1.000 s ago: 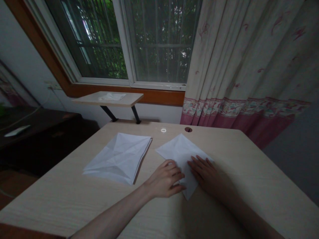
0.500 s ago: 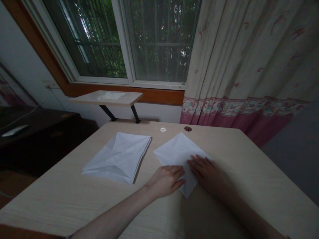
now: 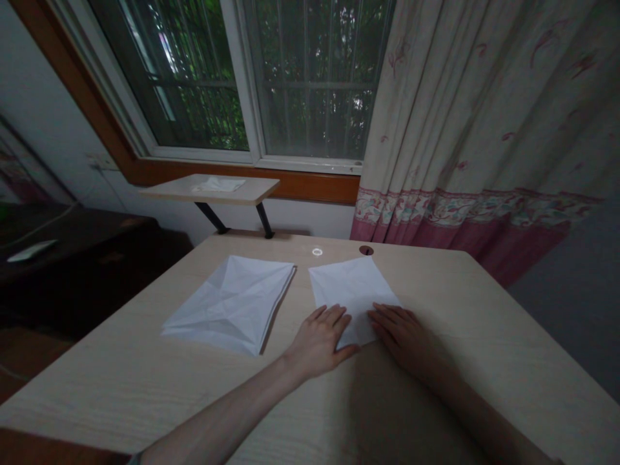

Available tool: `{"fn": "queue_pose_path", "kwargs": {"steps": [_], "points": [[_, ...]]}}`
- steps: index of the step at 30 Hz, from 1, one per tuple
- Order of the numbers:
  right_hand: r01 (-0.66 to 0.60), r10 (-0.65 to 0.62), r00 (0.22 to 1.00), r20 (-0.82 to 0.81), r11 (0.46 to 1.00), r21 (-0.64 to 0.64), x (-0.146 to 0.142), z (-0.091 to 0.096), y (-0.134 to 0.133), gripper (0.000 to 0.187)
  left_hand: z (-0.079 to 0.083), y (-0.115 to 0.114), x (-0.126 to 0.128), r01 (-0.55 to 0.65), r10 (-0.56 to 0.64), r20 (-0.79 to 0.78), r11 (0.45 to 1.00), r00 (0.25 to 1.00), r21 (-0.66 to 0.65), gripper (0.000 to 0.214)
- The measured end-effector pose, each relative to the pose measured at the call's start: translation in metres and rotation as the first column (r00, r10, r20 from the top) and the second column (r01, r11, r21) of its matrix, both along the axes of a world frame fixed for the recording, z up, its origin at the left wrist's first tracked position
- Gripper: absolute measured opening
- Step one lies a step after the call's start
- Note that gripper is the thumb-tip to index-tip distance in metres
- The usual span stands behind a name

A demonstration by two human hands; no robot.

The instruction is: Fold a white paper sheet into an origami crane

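A folded square of white paper (image 3: 352,282) lies flat on the desk in front of me. My left hand (image 3: 323,339) rests on its near left corner, fingers spread and thumb pointing right. On the near right corner lies my right hand (image 3: 398,329), its fingers stretched out flat over the paper. Both near corners are partly hidden under the hands. Left of this square sits a larger stack of creased white paper sheets (image 3: 232,303), its layers slightly apart at the edges; neither hand touches it.
The pale wooden desk (image 3: 484,361) carries a small raised shelf (image 3: 169,188) at its back left, with a crumpled white piece (image 3: 220,185) on it. A round cable hole (image 3: 366,250) lies near the far edge. A curtain (image 3: 436,161) hangs behind, beside a window (image 3: 310,84).
The small paper square has turned from standing on a corner to lying nearly edge-on to me. My left hand's curled fingers have spread out flat on it.
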State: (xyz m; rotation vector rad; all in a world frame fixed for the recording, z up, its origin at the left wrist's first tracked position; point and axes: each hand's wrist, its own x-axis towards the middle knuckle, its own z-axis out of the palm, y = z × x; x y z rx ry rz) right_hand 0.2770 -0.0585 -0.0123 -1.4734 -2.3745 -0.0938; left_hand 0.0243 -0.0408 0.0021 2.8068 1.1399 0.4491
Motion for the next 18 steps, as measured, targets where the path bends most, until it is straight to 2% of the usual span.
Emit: {"fn": "queue_pose_path", "kwargs": {"steps": [8, 13, 18], "points": [[-0.018, 0.018, 1.000, -0.001, 1.000, -0.016, -0.002, 0.008, -0.003, 0.033, -0.006, 0.004, -0.002, -0.045, 0.045, 0.000, 0.998, 0.999, 0.038, 0.070], [-0.024, 0.024, 1.000, 0.008, 1.000, -0.016, -0.003, 0.009, -0.005, 0.032, -0.004, 0.004, -0.003, -0.057, 0.057, 0.011, 0.997, 0.998, 0.046, 0.063], [-0.036, 0.037, 0.999, 0.029, 0.999, -0.023, -0.004, 0.012, -0.007, 0.031, -0.003, 0.007, -0.003, -0.008, 0.005, 0.048, 0.998, 0.999, 0.055, 0.044]]}}
